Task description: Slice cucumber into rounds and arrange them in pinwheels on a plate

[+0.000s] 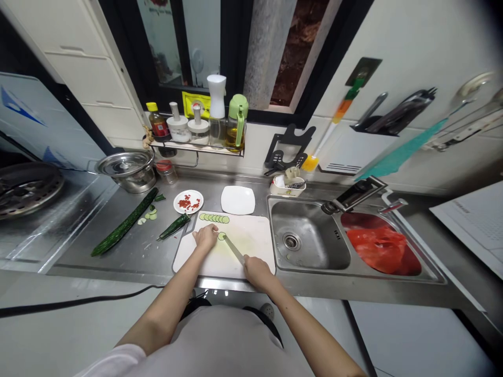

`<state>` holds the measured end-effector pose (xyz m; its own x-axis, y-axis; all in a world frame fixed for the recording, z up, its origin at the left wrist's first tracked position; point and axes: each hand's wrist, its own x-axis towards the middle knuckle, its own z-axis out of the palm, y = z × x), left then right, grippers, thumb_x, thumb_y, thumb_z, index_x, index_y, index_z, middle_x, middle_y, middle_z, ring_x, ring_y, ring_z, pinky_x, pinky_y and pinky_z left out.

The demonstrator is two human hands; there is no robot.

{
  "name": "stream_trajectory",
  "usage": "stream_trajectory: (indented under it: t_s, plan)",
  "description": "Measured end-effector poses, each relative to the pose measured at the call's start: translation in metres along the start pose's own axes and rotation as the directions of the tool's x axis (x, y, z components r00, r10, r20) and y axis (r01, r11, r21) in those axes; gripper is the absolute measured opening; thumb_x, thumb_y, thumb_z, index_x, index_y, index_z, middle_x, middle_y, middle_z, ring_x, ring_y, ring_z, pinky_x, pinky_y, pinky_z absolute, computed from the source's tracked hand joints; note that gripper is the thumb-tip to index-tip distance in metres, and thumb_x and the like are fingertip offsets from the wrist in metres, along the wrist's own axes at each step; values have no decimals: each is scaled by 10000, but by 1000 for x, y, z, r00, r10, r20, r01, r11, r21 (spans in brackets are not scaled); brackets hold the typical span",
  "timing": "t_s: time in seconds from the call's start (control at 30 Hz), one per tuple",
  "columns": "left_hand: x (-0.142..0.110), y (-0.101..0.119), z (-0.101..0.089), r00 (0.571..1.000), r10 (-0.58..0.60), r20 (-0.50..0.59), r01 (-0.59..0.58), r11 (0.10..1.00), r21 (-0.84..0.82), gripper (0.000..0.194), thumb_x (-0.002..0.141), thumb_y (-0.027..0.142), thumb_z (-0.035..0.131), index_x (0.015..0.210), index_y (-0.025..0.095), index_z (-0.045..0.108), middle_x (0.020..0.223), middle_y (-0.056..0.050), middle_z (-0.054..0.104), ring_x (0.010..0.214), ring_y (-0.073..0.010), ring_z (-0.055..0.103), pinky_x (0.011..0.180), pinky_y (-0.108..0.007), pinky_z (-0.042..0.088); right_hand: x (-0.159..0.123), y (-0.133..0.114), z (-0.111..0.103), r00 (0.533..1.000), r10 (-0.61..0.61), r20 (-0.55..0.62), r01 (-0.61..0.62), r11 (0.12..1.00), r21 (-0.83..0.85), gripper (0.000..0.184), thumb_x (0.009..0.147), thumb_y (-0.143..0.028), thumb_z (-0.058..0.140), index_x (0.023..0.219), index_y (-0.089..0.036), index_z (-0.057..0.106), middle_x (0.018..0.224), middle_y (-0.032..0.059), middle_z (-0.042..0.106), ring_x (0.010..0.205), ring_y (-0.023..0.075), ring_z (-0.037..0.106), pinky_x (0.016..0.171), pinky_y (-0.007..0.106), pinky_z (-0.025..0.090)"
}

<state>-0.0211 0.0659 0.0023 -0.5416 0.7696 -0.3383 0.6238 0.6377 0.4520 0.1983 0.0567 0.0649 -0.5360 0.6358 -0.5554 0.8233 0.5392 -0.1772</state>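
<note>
My right hand (257,271) is closed around the handle of a kitchen knife (234,249). Its blade slants up and left across the white cutting board (255,230), and the tip meets a round cucumber slice (222,236). Left of that slice, my left hand (206,236) rests low over the board with fingers bent and apart; nothing shows in its grasp, though the underside is hidden. Overlapping cucumber slices (214,218) form a row along the board's upper left. A cut cucumber piece (175,226) lies just off the board's left edge.
A whole cucumber (126,222) and green scraps (149,215) lie to the left. Behind the board stand a plate of chopped red pieces (188,210) and a white plate (238,200). The sink (310,235) adjoins on the right; a steel pot (131,173) sits far left.
</note>
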Motion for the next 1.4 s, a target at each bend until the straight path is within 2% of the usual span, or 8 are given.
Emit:
stream_trajectory:
  t_s: [0.27,0.57,0.7,0.87,1.17,1.4]
  plan:
    - [1,-2,1,1000,8,-3,-8,1000,-10,164,796,289,575,943,290,648,984,-5,724,1021,-230,611,907,-391,290,13,-9,-9,1000,2,7,-2,1000,-14,334,872,-118,346,1128,-116,561,1046,182,674,972,272,648,737,344,467]
    - [-1,0,0,999,36,14,-37,997,63,188,816,294,551,990,279,620,1033,-33,706,1061,-241,588,921,-402,305,10,-15,-10,1000,19,-7,-19,1000,8,335,860,-97,357,1116,-123,571,1046,179,676,980,260,648,742,335,467]
    - [-5,1,2,996,85,31,-88,988,129,229,822,315,553,1043,272,592,1098,-59,672,1089,-263,563,927,-414,311,3,-10,-6,1000,19,-12,-19,1000,-5,335,854,-98,367,1124,-124,563,1031,179,680,978,264,650,739,333,462]
    - [-8,6,6,994,101,34,-105,985,137,186,836,257,533,1012,264,593,1151,-71,635,1098,-261,556,928,-410,330,-8,0,5,1000,15,-18,-15,1000,0,310,873,-127,365,1114,-131,561,1028,177,681,971,259,652,734,327,459]
    - [-12,10,6,988,117,97,-123,991,57,188,842,220,485,968,269,616,1018,-23,709,994,-201,621,860,-320,401,-11,-1,6,999,41,-1,-41,999,26,307,894,-145,345,1111,-134,562,1045,172,675,978,252,645,750,324,450]
    - [-13,14,2,979,132,155,-144,987,71,195,813,229,516,930,263,668,1050,-24,715,1010,-208,627,878,-323,410,-13,-4,1,999,49,-5,-49,998,25,308,886,-144,353,1113,-134,561,1045,173,676,977,254,647,751,334,453]
